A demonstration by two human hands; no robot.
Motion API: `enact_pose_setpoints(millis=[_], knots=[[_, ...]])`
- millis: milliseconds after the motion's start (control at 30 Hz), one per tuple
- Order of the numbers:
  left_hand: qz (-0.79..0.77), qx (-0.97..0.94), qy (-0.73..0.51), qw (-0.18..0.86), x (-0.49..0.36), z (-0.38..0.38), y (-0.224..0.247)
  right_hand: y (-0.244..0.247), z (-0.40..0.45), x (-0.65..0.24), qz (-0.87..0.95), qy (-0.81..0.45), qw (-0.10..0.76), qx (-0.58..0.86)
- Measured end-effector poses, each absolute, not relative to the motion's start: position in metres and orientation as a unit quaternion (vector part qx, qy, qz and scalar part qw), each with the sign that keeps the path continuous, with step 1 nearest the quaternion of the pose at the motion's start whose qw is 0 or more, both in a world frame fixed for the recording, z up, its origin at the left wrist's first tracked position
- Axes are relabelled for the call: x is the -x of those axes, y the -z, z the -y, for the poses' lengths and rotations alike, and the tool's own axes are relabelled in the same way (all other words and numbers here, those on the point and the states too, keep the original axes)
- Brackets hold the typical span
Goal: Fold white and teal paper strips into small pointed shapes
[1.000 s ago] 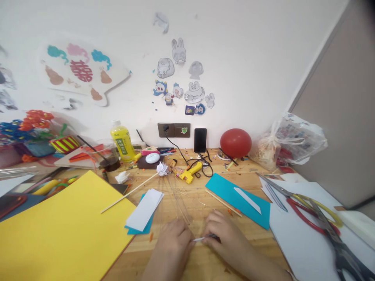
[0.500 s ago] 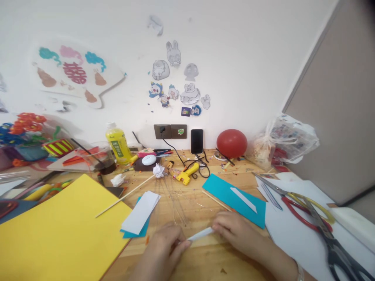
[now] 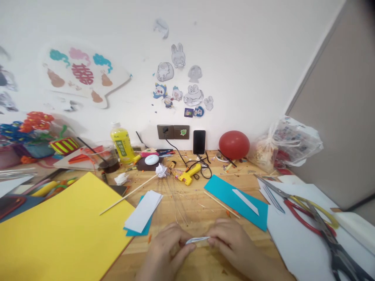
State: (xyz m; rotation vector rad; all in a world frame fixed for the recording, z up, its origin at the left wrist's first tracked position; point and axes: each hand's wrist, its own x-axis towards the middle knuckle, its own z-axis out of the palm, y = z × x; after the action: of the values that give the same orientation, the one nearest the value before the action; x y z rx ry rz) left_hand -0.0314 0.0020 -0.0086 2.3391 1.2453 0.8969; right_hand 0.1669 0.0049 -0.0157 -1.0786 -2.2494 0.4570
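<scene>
Between my two hands, low in the middle of the head view, is a narrow folded strip of white paper. My left hand pinches its left end between thumb and fingers. The right end is pinched by my right hand. Left of my hands, white paper pieces lie on top of blue ones. To the right, a blue paper sheet carries a cut white strip. A thin wooden stick rests along its left edge.
Yellow card covers the left side, with a stick topped by a white paper flower over its corner. A yellow glue gun, a drink bottle and a red balloon stand behind. Scissors lie right on white paper.
My right hand has come closer to my left, and less of the paper strip shows between them. It now looks slightly bowed. The camera view has shifted a little.
</scene>
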Motion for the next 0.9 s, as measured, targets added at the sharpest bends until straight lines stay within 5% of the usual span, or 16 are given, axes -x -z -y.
enact_pose_setpoints(millis=[567, 900], knots=[[-0.401, -0.853, -0.282, 0.179, 0.0306, -0.0043, 0.016, 0.0218, -0.0101, -0.1678, 0.878, -0.113, 0.302, 0.354], [-0.334, -0.901, -0.268, 0.068, 0.0311, -0.0017, 0.0134, 0.0181, -0.008, -0.1667, 0.908, -0.123, 0.238, 0.322]])
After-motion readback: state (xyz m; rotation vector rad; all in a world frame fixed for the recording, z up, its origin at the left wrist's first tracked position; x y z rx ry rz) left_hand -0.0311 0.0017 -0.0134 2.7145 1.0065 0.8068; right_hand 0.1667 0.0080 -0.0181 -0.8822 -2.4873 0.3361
